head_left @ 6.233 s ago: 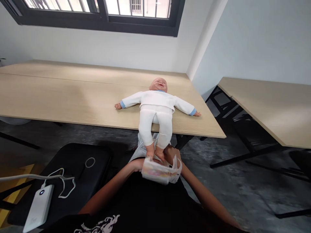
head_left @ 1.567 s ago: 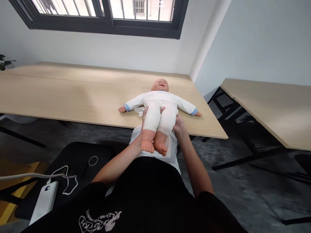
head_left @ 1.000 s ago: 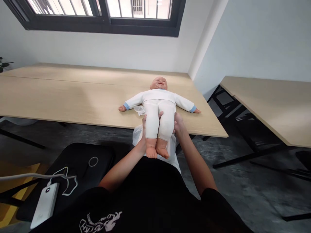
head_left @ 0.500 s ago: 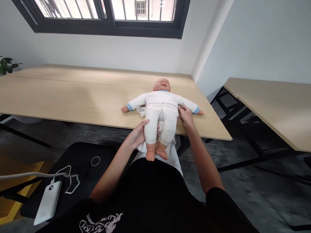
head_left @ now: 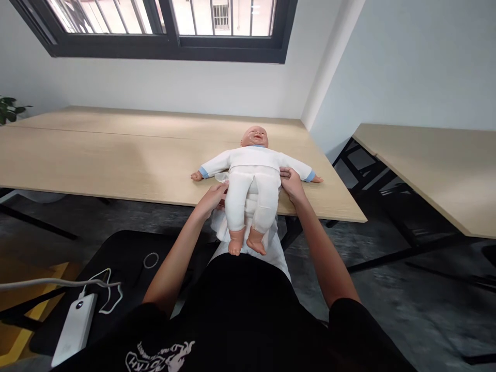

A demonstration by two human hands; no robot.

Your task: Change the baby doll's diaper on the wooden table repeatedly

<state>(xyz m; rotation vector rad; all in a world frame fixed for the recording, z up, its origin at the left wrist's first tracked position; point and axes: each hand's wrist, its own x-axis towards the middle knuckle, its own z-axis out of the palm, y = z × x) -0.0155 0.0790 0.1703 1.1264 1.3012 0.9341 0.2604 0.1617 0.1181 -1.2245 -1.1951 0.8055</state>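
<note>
A baby doll [head_left: 253, 170] in a white top and white trousers lies face up on the wooden table [head_left: 116, 160], its bare feet hanging over the near edge above my lap. A white diaper [head_left: 220, 226] lies under its hips and droops below the table edge. My left hand [head_left: 211, 197] is at the doll's left hip, fingers pinched at the diaper's side. My right hand [head_left: 291, 184] presses against the other hip, fingers curled at the trouser waist.
A white power bank [head_left: 73, 329] with a looped cable lies on a black seat [head_left: 127, 268] at my left, beside a small beaded ring [head_left: 150, 260]. A second wooden table [head_left: 430, 170] stands to the right. A plant [head_left: 10, 107] shows at the left edge.
The diaper went from my hands at the doll's feet to under its hips. My hands lifted the legs, lowered them, then slid up from the thighs to both hips.
</note>
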